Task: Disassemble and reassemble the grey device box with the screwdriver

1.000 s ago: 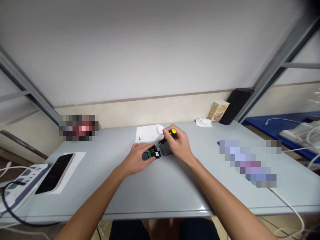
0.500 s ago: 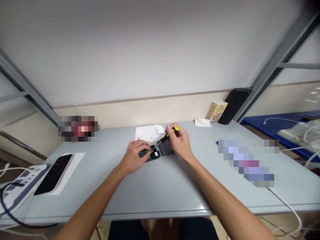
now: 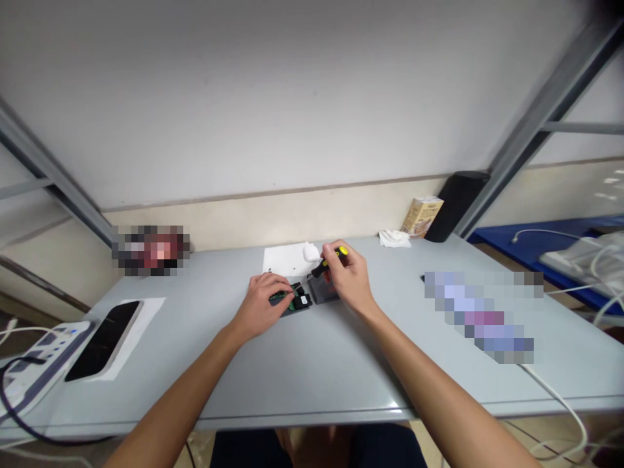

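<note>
A screwdriver [image 3: 322,268] with a black and yellow handle is gripped in my right hand [image 3: 355,281]. Its shaft slants down and left to a green circuit board [image 3: 294,299] in a dark open casing. My left hand [image 3: 263,304] curls over the left side of this board. Its thumb and fingertips come together near the screwdriver's tip; anything small between them is hidden. Just right of the board, partly under my right hand, is a dark grey casing piece [image 3: 322,290]. Behind lies a white sheet of paper [image 3: 280,258] with several tiny dark bits, probably screws, and a white rounded case [image 3: 311,252].
On the left are a black-screened phone [image 3: 103,341] on white paper and a power strip [image 3: 46,361] with cables. A crumpled tissue [image 3: 394,238], a yellow carton [image 3: 422,218] and a black cylinder [image 3: 457,207] stand back right. Blurred items lie at both sides.
The screwdriver's tip has shifted slightly left and down towards my left fingertips. Both hands otherwise keep nearly the same places.
</note>
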`<state>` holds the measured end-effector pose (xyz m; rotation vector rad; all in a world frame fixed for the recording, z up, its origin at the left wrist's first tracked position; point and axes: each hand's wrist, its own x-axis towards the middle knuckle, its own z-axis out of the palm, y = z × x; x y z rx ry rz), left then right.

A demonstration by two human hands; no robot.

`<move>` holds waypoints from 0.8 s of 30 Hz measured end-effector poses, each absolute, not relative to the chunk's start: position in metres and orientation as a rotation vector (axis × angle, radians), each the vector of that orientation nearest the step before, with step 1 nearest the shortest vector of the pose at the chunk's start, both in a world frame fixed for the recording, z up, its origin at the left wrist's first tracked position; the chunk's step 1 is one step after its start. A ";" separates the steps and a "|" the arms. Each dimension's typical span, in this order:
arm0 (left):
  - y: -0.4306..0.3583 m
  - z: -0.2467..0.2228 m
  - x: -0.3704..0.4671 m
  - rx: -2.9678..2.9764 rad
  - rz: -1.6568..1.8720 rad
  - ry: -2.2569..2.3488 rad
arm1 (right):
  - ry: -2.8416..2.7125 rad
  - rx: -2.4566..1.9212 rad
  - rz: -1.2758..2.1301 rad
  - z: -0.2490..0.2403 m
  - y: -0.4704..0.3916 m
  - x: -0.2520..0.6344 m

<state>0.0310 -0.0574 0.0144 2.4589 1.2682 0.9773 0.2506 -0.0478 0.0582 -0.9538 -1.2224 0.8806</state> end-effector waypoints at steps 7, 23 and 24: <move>-0.056 0.012 0.031 2.392 0.985 1.291 | -1.213 -0.961 0.894 0.059 -0.049 0.249; -0.067 0.025 0.031 2.468 0.637 1.228 | -1.410 -0.945 0.697 0.055 -0.047 0.251; -0.067 0.025 0.030 2.469 0.633 1.230 | -1.424 -0.938 0.686 0.055 -0.047 0.251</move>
